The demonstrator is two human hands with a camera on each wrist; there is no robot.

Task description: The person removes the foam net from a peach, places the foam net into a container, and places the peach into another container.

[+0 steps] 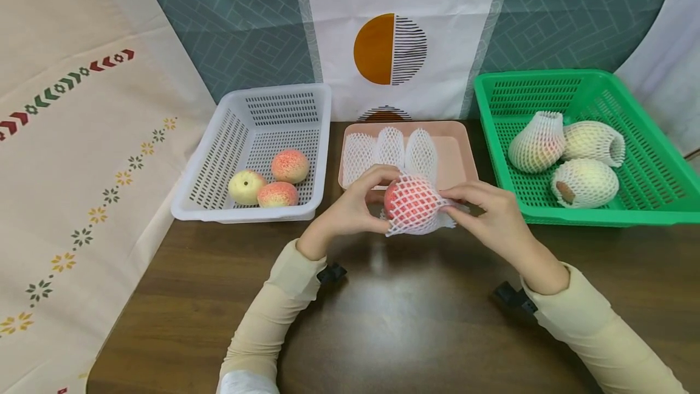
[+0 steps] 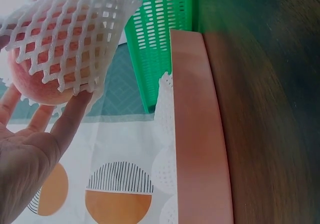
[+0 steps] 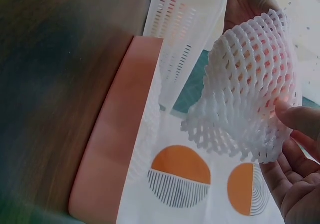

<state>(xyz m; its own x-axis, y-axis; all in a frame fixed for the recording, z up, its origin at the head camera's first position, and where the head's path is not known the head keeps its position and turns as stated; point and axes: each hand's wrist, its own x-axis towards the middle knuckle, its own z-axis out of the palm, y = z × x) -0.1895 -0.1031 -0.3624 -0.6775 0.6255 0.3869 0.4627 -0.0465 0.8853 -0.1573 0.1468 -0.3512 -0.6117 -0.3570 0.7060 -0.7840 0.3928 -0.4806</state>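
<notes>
A pink-red peach [image 2: 37,86] sits mostly inside a white foam net sleeve [image 1: 417,204], held above the table in front of the pink tray. My left hand [image 1: 358,204] grips the peach from the left, thumb below and fingers behind it. In the left wrist view, the bare lower side of the peach shows beneath the net's edge. From the right, my right hand [image 1: 488,217] pinches the gathered end of the sleeve between thumb and fingers. The right wrist view shows the foam net [image 3: 250,78] spread over the fruit, its loose end hanging past the fingers.
Behind the hands, a pink tray [image 1: 458,157] carries several flat foam sleeves [image 1: 390,148]. At left stands a white basket [image 1: 197,193] with three bare peaches [image 1: 290,166]. A green basket [image 1: 547,216] at right holds three sleeved fruits [image 1: 585,183]. A brown wooden table [image 1: 404,321] lies beneath.
</notes>
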